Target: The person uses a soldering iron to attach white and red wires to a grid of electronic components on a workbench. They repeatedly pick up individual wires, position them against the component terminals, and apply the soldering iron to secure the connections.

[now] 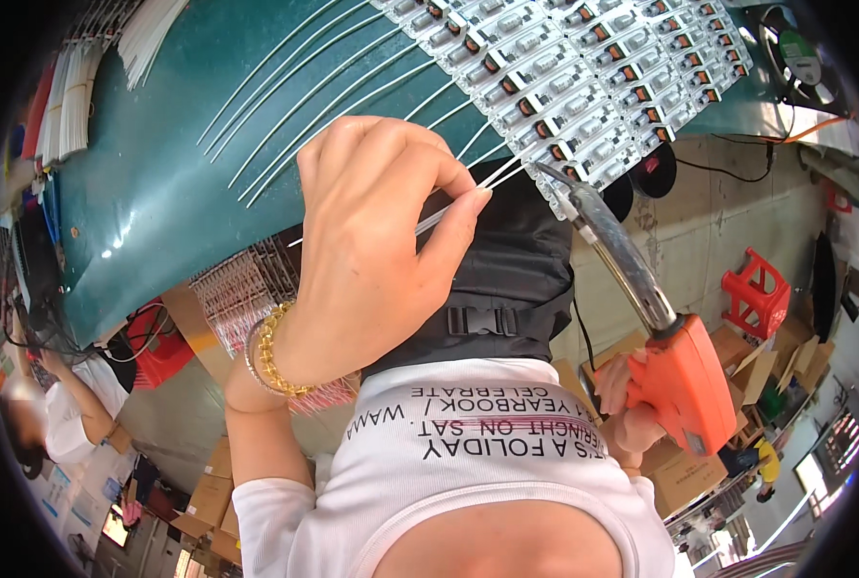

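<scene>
My left hand (371,231) is closed, thumb and forefinger pinching thin white wires (500,175) whose ends reach the near edge of a panel of small boards (583,96). My right hand (632,400) grips an orange-bodied soldering gun (691,385) with a long metal barrel. Its pointed tip is at the panel's near corner, close to the held wire ends; whether they touch, I cannot tell. Metallic and orange parts sit in rows across the panel. From its left edge, several other white wires (328,101) fan out over the table.
A green mat (159,217) covers the table. Bundles of white wires (68,106) lie at the far left, and a small round fan (798,58) stands at the far right. Beyond the table are a red stool (757,294), cardboard boxes (685,482) and another person (82,405) on the left.
</scene>
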A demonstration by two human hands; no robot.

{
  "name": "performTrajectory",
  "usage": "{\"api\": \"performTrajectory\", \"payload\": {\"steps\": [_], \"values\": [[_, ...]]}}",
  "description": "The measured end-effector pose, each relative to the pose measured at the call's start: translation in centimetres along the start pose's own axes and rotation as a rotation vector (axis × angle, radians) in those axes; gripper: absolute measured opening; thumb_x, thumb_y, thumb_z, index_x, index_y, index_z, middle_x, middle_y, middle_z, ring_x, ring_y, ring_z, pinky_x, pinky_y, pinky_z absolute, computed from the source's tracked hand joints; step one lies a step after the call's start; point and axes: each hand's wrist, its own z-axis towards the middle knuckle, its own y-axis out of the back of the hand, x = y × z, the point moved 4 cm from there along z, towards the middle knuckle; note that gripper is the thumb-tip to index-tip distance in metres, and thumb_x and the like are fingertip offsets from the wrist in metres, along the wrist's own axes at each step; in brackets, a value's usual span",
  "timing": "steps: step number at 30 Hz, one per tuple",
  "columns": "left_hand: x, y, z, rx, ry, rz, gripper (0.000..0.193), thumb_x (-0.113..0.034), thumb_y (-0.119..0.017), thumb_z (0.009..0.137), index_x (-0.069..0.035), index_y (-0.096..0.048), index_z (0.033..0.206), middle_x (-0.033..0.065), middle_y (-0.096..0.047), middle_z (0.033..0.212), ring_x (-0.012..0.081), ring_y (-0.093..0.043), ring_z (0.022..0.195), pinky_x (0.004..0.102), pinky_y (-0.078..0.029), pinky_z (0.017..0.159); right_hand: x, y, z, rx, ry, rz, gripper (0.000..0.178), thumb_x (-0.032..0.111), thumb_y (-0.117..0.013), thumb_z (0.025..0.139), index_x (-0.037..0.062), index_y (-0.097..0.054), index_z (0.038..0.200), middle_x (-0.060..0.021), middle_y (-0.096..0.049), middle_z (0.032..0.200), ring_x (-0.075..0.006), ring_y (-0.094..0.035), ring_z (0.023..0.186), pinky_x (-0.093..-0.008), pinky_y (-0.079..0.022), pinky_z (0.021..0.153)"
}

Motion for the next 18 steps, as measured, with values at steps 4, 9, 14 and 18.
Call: {"api": "performTrajectory", "payload": {"steps": [4,9,14,18], "values": [[-0.07,-0.10,-0.06,0.000,-0.006,0.019,0.015,-0.002,-0.075,0.073,-0.006,-0.062,0.079,0.0052,-0.064,0.089,0.0251,-0.056,0.091,0.0355,-0.038,0.084,0.17,-0.35,0.07,0.058,-0.045,-0.083,0.042,0.047,-0.052,0.089,0.0091,-0.068,0.095,-0.0068,-0.060,0.086,-0.0283,-0.051,0.077,-0.0380,-0.040,0.065],[0.04,0.01,-0.31,-0.008,0.007,0.044,0.015,-0.002,-0.075,0.073,-0.006,-0.063,0.080,0.0051,-0.063,0.090,0.0253,-0.055,0.092,0.0361,-0.038,0.085,-0.45,-0.12,0.02,0.147,-0.072,-0.159,0.042,0.047,-0.052,0.087,0.0101,-0.069,0.094,-0.0058,-0.061,0.087,-0.0297,-0.052,0.080,-0.0368,-0.040,0.069],[-0.09,-0.09,-0.23,-0.008,0.003,0.039,0.015,-0.002,-0.076,0.073,-0.006,-0.063,0.080,0.0052,-0.063,0.091,0.0255,-0.055,0.092,0.0366,-0.038,0.085,-0.46,0.21,-0.34,-0.016,-0.127,-0.118,0.037,0.043,-0.053,0.086,0.0107,-0.068,0.091,-0.0056,-0.061,0.085,-0.0303,-0.052,0.078,-0.0370,-0.039,0.067],[-0.02,-0.18,-0.25,-0.009,-0.003,0.042,0.015,-0.002,-0.076,0.073,-0.007,-0.063,0.080,0.0053,-0.063,0.091,0.0257,-0.055,0.092,0.0366,-0.039,0.085,-0.16,0.33,-0.50,0.025,-0.077,-0.114,0.033,0.040,-0.053,0.085,0.0113,-0.068,0.090,-0.0057,-0.060,0.084,-0.0306,-0.052,0.077,-0.0374,-0.039,0.066]]}}
